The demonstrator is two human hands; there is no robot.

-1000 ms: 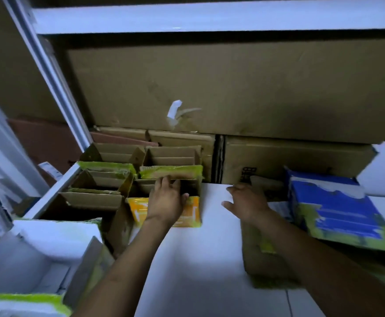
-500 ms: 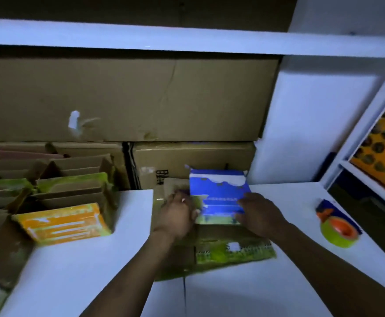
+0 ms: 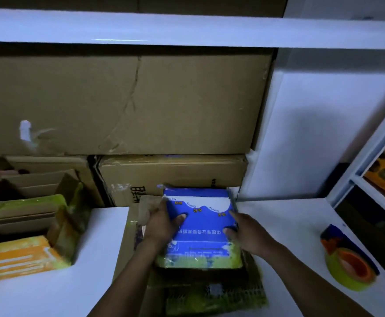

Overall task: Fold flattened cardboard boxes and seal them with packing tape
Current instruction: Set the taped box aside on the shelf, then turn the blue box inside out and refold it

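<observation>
Nearest, a flattened cardboard sheet (image 3: 212, 294) with green print lies on the white worktop (image 3: 49, 291), partly under the arms. On top of it sits the blue box (image 3: 200, 234), at the middle of the worktop, its far end tilted up, held between both hands. The left grip (image 3: 161, 227) is closed round the box's left edge, thumb pressed on the blue face and fingers curled behind. The right grip (image 3: 248, 234) clasps the right edge the same way, thumb tip on the printed face. To the right, well apart, a roll of packing tape (image 3: 349, 268) with an orange core rests on the worktop. At the left, an orange box (image 3: 15, 257) lies beside open green-edged boxes (image 3: 38, 209). Farther back, a brown carton (image 3: 171, 172) stands behind the blue box, a larger creased carton (image 3: 122, 104) stacked on it, beneath a white shelf (image 3: 187, 28).
</observation>
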